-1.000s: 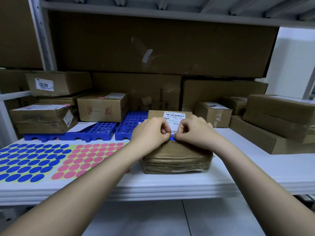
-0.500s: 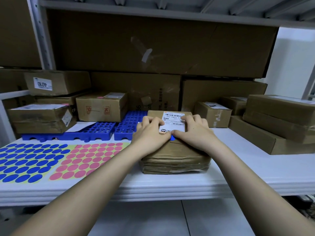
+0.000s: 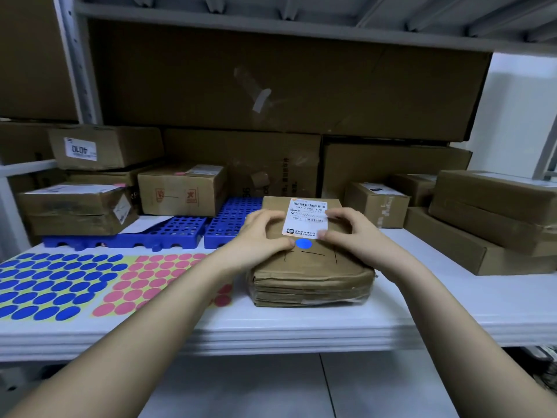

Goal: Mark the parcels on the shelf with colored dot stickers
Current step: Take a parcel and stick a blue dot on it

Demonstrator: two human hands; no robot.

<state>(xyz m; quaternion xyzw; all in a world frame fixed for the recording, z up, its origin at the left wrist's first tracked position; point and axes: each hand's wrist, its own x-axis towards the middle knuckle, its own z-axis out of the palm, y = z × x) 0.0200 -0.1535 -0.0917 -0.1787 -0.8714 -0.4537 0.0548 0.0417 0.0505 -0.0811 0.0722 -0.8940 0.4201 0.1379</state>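
Here the brown paper parcel [image 3: 310, 267] lies flat near the front edge of the white shelf [image 3: 452, 309], and both hands rest on its top. The left hand [image 3: 259, 236] sits on the parcel's left side with its fingers [image 3: 272, 220] curled, their tips reaching the left edge of the white shipping label [image 3: 306, 218]; its thumb tip lies just left of the blue dot sticker [image 3: 303, 244]. The right hand [image 3: 351, 233] mirrors it on the right side, fingers bent, upper fingertips on the label's right edge and the thumb tip at the label's lower right corner. Neither hand is closed around anything; the bent fingers only press down on the parcel's top. The blue dot sits stuck on the brown paper between the two thumbs, just below the label's bottom edge and touching neither thumb as far as can be seen.

Left of the left hand, two sheets lie flat on the shelf: a sheet of pink dots [image 3: 156, 285], partly under the left forearm, and beyond it a sheet of blue dots [image 3: 51, 285]. Behind the left fingers lie blue perforated plastic trays [image 3: 180, 230], and behind those stand stacked cardboard boxes [image 3: 180, 188]. To the right of the right hand, well apart from it, more flat cardboard boxes [image 3: 494, 224] are stacked on the shelf.
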